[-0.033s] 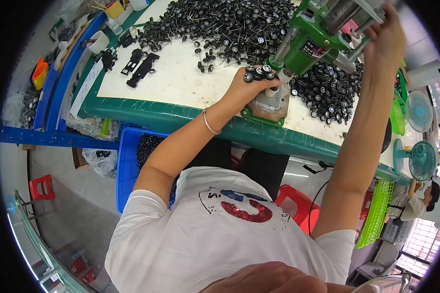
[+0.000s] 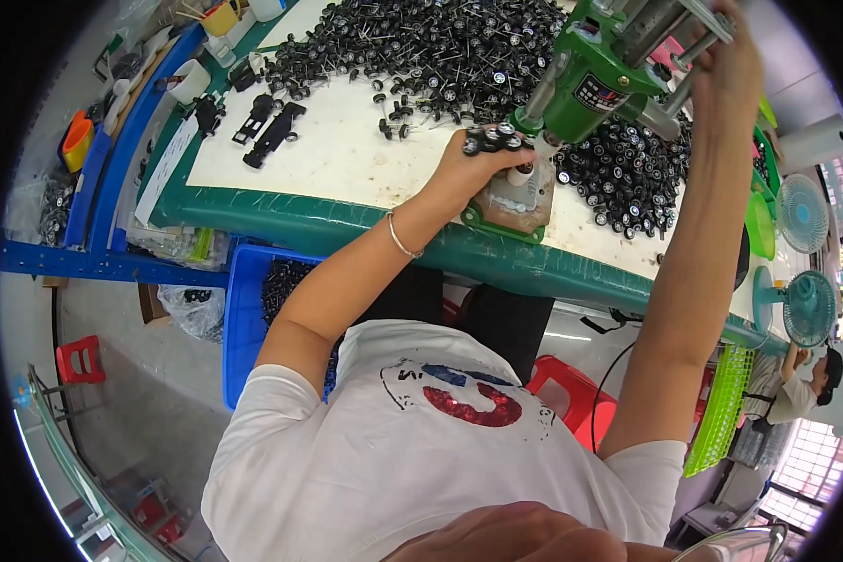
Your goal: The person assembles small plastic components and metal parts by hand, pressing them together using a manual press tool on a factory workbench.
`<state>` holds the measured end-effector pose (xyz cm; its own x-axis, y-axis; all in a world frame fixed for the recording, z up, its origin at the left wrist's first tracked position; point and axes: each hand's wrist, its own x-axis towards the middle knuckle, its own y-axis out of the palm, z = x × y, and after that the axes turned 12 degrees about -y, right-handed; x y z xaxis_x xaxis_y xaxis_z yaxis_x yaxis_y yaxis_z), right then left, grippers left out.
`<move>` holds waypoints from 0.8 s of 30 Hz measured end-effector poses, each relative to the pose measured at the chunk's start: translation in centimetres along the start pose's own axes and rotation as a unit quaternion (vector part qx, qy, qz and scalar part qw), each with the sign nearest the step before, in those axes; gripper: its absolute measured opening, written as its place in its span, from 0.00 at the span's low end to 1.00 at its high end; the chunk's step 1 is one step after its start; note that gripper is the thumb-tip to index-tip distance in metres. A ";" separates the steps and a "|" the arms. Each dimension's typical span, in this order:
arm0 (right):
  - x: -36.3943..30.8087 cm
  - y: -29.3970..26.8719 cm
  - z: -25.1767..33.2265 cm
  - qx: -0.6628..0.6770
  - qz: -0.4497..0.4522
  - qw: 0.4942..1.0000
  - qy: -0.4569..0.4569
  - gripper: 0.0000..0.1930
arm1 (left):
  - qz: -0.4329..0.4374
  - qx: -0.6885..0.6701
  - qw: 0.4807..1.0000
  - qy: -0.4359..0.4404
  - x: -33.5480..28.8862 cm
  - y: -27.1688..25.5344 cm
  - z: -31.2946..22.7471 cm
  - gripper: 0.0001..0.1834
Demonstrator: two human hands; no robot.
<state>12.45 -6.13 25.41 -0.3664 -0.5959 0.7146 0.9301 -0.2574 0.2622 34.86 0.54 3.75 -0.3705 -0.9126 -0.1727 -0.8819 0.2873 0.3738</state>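
The left hand (image 2: pixel 473 171) is curled round a small cluster of black wheels (image 2: pixel 493 140), their silver hubs showing along its far side; most of its fingers are hidden. It sits just beside a pale post (image 2: pixel 520 176) on the green press base (image 2: pixel 532 223), probably so that hand and wheels stay close to the spot below the press head. That green press (image 2: pixel 583 105) leans in just beyond the left hand, between the two hands. The right hand, (image 2: pixel 729 66) raised well apart, looks wrapped round the press's metal bars (image 2: pixel 707 19), perhaps because the lever is worked from there, though the exact grip is hard to tell. Between the hands, lower down, a heap of wheels (image 2: pixel 618 187) lies on the surface (image 2: pixel 337 173), seemingly within reach. Beyond the left hand spreads a larger pile of wheeled axles (image 2: pixel 421 56), likely there as stock. Farther left of that hand, two black frames (image 2: pixel 273 133) lie apart from the pile, perhaps to avoid mixing
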 end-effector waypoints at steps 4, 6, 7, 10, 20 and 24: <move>-1.5 2.7 -0.4 0.052 0.002 0.994 0.101 0.13 | -0.029 -0.083 0.995 -0.051 -2.0 -2.5 -1.4 0.12; -2.8 2.8 0.5 0.034 0.011 0.995 0.091 0.12 | -0.040 0.021 0.997 -0.064 -4.4 -5.7 -2.1 0.13; -3.3 2.3 0.8 0.020 0.009 0.996 0.085 0.12 | -0.031 0.091 0.993 -0.074 -5.7 -7.4 -2.4 0.14; -4.4 1.5 1.8 -0.017 0.016 0.998 0.066 0.14 | -0.074 0.296 0.941 -0.145 -12.1 -12.3 -4.1 0.15; -6.3 -4.8 -1.7 -0.054 0.017 0.997 0.055 0.18 | -0.166 0.688 0.706 -0.026 -18.8 -17.9 -6.2 0.21; -8.5 -6.9 -2.3 -0.051 -0.010 0.996 0.077 0.14 | -0.131 0.538 0.830 0.065 -10.8 -12.9 -5.3 0.12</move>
<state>9.06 -1.00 16.06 -0.3926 -0.6978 0.5991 0.9176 -0.3417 0.2032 51.77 5.11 5.65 -0.1522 -0.9883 0.0064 -0.7024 0.1036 -0.7042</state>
